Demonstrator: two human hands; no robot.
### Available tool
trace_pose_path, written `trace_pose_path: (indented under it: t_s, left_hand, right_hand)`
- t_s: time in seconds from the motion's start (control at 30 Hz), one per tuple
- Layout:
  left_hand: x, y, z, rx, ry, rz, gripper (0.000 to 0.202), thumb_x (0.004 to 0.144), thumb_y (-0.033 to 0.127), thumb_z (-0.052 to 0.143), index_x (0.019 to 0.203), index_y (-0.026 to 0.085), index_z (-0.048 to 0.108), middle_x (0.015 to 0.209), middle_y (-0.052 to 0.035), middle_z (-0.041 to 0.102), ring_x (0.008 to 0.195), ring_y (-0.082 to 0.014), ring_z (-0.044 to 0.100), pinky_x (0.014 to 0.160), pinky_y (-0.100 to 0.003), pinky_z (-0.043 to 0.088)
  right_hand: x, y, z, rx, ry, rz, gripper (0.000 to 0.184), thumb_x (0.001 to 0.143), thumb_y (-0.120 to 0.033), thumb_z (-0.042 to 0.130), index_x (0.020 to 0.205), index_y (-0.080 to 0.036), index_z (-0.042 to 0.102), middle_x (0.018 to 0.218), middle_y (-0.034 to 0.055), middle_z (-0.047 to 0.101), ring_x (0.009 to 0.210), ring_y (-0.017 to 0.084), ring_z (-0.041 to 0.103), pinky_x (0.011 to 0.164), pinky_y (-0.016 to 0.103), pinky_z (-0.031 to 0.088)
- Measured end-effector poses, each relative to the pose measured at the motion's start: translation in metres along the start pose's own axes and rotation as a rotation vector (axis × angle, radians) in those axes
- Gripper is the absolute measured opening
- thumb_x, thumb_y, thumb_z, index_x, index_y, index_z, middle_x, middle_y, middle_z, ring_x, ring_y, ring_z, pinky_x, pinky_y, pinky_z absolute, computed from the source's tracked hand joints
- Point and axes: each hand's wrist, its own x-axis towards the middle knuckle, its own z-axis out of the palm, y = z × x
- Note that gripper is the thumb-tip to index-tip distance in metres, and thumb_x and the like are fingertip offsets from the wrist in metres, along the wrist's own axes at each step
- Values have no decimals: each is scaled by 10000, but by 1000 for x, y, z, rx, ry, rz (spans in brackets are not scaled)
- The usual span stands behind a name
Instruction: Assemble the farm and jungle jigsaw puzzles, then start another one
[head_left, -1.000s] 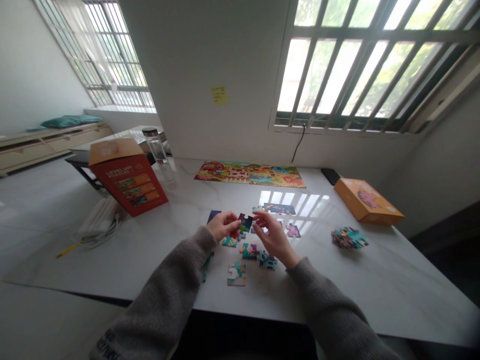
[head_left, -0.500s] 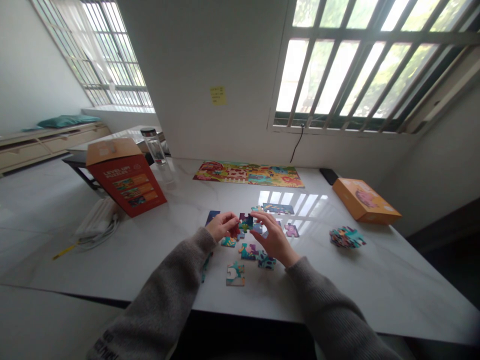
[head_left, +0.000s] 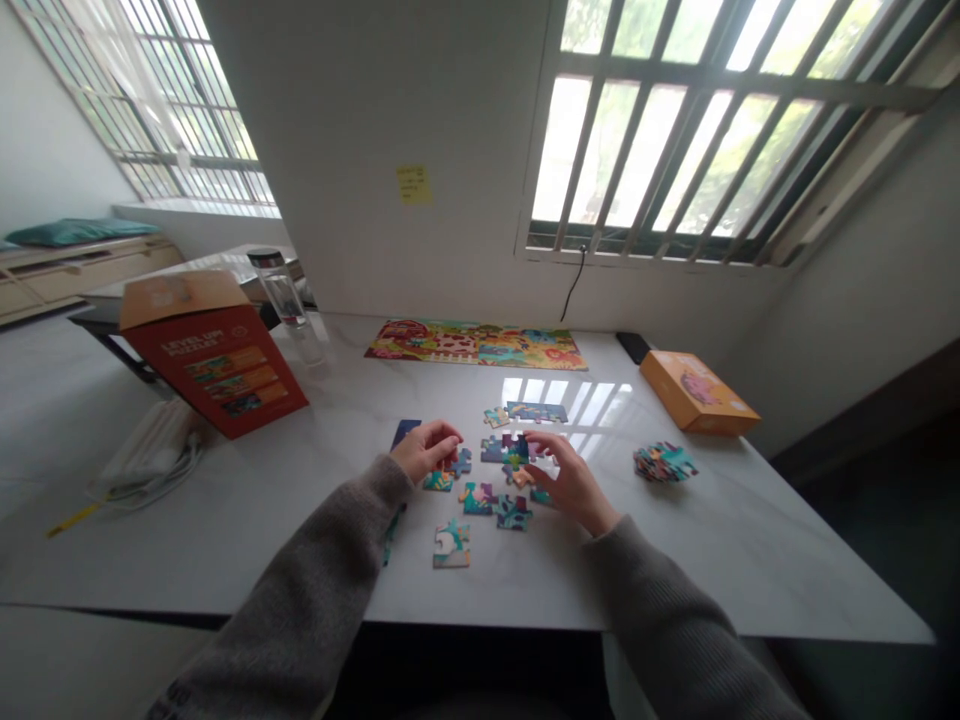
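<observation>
My right hand (head_left: 568, 482) has its thumb and fingers at the right edge of a dark purple and green puzzle piece (head_left: 516, 449), gripping it beside a blue piece (head_left: 492, 449). My left hand (head_left: 427, 453) is closed, fingertips curled together; what they hold, if anything, is hidden. Just past those fingers lies a blue puzzle piece (head_left: 463, 461), and a teal piece (head_left: 438, 481) is below them. Nearer me are a pink and teal piece (head_left: 478, 498), a dark teal patterned piece (head_left: 513, 512) and a piece with a white shape (head_left: 451, 544).
A pile of puzzle pieces (head_left: 664, 462) sits at the right, before an orange box (head_left: 699, 392). Along the wall lies an assembled puzzle (head_left: 480, 345). At the left stand a red puzzle box (head_left: 225, 365), a glass bottle (head_left: 282, 290) and a white power strip (head_left: 146, 445).
The view has shifted slightly right. My hands have moved farther apart. The dark purple piece, earlier held up between them, is now by the blue piece at my right fingertips.
</observation>
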Motion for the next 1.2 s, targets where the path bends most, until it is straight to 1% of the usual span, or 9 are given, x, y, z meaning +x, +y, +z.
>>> trace_pose_path:
  t_s: [0.1,0.23,0.37,0.5,0.63,0.83,1.0,1.13,1.2]
  left_hand:
    - [0,1,1,-7,-4,-17,414,762,530,741,867,145,627,644,-4,651,504,-104,563,482,-222,425]
    - [-1,3,2,-8,-13,-36,423,755,532,748,875,143,631,647,-7,655,514,-108,574,489,-222,427]
    - [-2,5,3,4,-26,-37,423,755,533,748,873,143,637,655,-14,660,524,-107,571,499,-227,439]
    - [-3,4,3,9,-40,-23,403,767,524,743,875,149,641,657,-17,660,532,-110,568,504,-232,453]
    - [-2,1,4,7,-62,-22,396,773,522,737,885,154,641,663,-16,661,544,-113,575,517,-235,471]
    - [-3,2,5,6,-71,-20,396,767,524,742,878,156,648,665,-18,670,561,-121,596,551,-250,503]
    - [-2,1,6,15,-76,-25,395,768,528,737,876,158,647,662,-13,670,563,-121,599,570,-261,512]
    - [-2,-2,9,-8,-120,-28,382,786,515,724,901,163,632,673,-9,668,583,-124,606,581,-262,511]
    - [-2,-4,10,-9,-140,-28,372,797,499,717,917,158,629,675,-7,667,591,-123,609,593,-262,512]
  right_hand:
    - [-12,10,-10,-20,0,24,362,910,-244,627,1266,-269,568,1227,90,649,977,236,611,873,433,536]
    - [-21,22,-18,-57,-1,49,362,903,-243,608,1264,-262,581,1142,92,661,917,233,624,847,436,547]
    - [-25,31,-24,-123,12,107,399,881,-246,619,1279,-258,591,1060,78,662,924,241,624,869,440,539]
    - [-26,40,-31,-172,65,167,374,879,-262,623,1251,-234,618,1085,105,663,980,269,618,899,460,530]
    - [-22,49,-35,-174,120,225,352,869,-292,624,1215,-225,642,1088,109,665,986,270,623,901,463,532]
    - [1,59,-29,-129,107,220,335,842,-303,627,1167,-231,662,1119,98,677,1072,273,601,928,453,517]
    - [19,64,-26,-114,86,242,343,825,-298,628,1157,-216,664,996,73,682,911,229,635,844,399,534]
    - [20,64,-20,-59,16,232,357,866,-327,594,1201,-211,633,918,43,680,710,171,614,725,332,530]
    - [19,61,-16,-46,-14,229,367,882,-324,571,1229,-209,614,917,35,678,660,152,596,694,313,519]
